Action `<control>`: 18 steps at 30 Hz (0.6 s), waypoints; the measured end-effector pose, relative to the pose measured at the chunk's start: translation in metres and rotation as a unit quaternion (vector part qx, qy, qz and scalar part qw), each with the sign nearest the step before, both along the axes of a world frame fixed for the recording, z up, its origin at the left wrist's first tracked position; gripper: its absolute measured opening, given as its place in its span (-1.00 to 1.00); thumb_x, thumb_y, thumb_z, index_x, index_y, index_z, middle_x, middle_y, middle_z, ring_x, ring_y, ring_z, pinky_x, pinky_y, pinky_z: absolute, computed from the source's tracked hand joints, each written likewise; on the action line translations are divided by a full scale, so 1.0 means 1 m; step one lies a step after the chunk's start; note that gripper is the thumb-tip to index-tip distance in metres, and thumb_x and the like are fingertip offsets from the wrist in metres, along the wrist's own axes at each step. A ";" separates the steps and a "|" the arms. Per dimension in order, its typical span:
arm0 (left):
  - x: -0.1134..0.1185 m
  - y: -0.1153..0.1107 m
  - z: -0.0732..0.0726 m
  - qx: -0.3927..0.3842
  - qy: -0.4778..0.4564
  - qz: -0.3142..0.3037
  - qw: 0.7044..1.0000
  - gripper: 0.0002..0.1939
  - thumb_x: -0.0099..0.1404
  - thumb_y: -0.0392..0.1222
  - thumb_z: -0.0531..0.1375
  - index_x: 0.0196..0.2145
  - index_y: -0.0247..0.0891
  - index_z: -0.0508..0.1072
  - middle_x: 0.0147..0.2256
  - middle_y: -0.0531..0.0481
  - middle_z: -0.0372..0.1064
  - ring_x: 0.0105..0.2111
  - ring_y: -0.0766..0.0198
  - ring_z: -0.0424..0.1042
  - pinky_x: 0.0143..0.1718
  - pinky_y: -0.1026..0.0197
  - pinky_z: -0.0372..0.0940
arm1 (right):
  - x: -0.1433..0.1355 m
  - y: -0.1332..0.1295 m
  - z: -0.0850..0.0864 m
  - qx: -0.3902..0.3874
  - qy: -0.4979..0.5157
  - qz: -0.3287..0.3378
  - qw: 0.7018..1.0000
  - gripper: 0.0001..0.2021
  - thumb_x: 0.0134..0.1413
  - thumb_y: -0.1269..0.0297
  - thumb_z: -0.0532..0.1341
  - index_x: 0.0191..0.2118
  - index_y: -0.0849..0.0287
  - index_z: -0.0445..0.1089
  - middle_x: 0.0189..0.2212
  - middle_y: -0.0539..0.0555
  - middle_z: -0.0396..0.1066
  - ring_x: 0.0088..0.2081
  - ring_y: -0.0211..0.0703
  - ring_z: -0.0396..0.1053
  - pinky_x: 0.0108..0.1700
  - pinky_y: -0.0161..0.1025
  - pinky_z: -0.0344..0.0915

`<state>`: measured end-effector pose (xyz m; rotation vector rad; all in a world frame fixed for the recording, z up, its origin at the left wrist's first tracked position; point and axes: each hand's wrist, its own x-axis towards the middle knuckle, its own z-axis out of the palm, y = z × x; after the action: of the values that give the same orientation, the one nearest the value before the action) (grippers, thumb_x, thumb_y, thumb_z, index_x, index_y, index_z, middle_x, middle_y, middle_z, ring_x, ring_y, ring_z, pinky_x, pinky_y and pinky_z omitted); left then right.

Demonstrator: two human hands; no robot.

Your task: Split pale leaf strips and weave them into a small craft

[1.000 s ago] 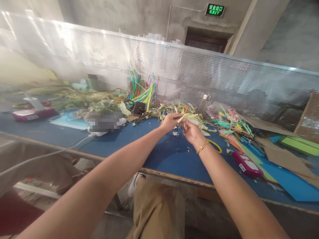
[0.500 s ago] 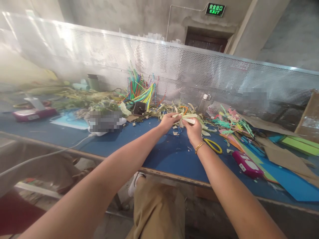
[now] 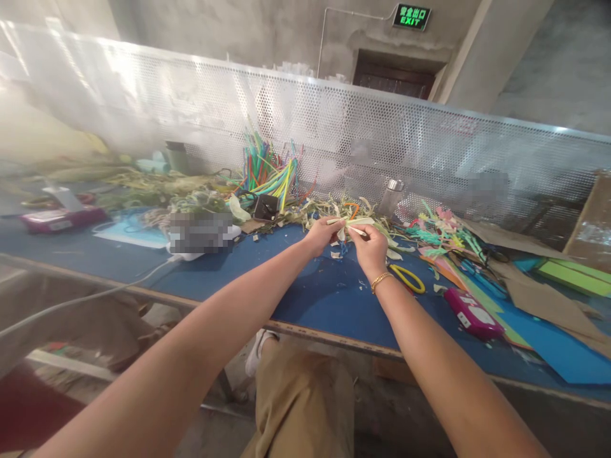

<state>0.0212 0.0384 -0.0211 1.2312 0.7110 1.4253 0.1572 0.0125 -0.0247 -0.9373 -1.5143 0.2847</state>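
Pale yellow-green strips (image 3: 358,222), fanned out in several directions, are held between my two hands above the blue tabletop. My left hand (image 3: 324,235) pinches them from the left, its fingers closed. From the right, my right hand (image 3: 372,248) has its thumb and fingers closed on the same strips, close to my left fingertips. A yellow loop (image 3: 407,278) lies on the table just right of my right wrist. Behind the hands is a heap of dry pale scraps (image 3: 324,208).
Bundled coloured stems (image 3: 267,168) and a clear bottle (image 3: 391,197) stand along the perforated metal divider (image 3: 214,102). A magenta device (image 3: 473,313) and blue sheet (image 3: 558,346) lie right. A white power strip (image 3: 200,248) with a trailing cable lies left. A person's leg shows lower left.
The strips between my hands have shifted and look more fanned out. My right fingers have changed position on them. The view has moved very slightly.
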 end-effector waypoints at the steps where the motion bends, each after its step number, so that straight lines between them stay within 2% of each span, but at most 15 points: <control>1: 0.000 0.000 0.000 0.009 0.016 0.007 1.000 -0.74 0.04 -0.08 0.33 -0.42 -0.30 0.41 -0.60 0.11 0.27 -0.64 0.46 0.19 -0.56 0.34 0.11 | 0.000 -0.001 0.000 0.007 -0.016 -0.002 1.000 -0.76 -0.02 0.09 0.23 -0.31 0.13 0.50 -0.35 0.10 0.52 -0.33 -0.08 0.42 -0.19 -0.16 0.31; 6: -0.001 0.001 0.000 0.063 0.093 0.031 0.993 -0.81 0.08 -0.13 0.27 -0.50 -0.31 0.39 -0.69 0.16 0.13 -0.67 0.47 0.08 -0.61 0.34 -0.03 | 0.000 -0.005 0.002 0.045 -0.092 -0.017 0.995 -0.76 0.06 0.12 0.18 -0.24 0.11 0.50 -0.29 0.12 0.50 -0.29 -0.06 0.40 -0.12 -0.13 0.29; 11: -0.002 0.001 -0.002 0.105 0.146 0.042 0.983 -0.86 0.06 -0.18 0.22 -0.50 -0.32 0.41 -0.67 0.16 0.16 -0.64 0.45 0.10 -0.56 0.33 0.00 | 0.002 -0.007 0.005 0.096 -0.188 -0.047 0.976 -0.74 0.16 0.17 0.11 -0.18 0.12 0.50 -0.25 0.14 0.48 -0.21 -0.04 0.36 -0.09 -0.13 0.23; 15: -0.002 0.004 -0.004 0.119 0.178 0.064 0.975 -0.83 0.03 -0.19 0.21 -0.42 -0.34 0.47 -0.64 0.15 0.20 -0.61 0.44 0.12 -0.54 0.34 0.02 | 0.003 -0.015 0.011 0.133 -0.277 -0.119 0.944 -0.75 0.18 0.15 0.11 -0.24 0.08 0.52 -0.31 0.13 0.47 -0.20 -0.02 0.29 -0.09 -0.09 0.13; 18: -0.003 0.004 -0.003 0.108 0.200 0.090 0.970 -0.78 -0.01 -0.25 0.21 -0.35 -0.37 0.51 -0.64 0.16 0.21 -0.60 0.44 0.12 -0.52 0.34 0.04 | 0.001 -0.022 0.016 0.167 -0.305 -0.173 0.922 -0.78 0.16 0.13 0.14 -0.31 0.03 0.52 -0.29 0.10 0.47 -0.13 0.01 0.22 -0.04 -0.04 0.03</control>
<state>0.0186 0.0427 -0.0243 1.6874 0.9797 1.4436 0.1584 -0.0096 -0.0091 -1.0417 -1.8364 -0.5597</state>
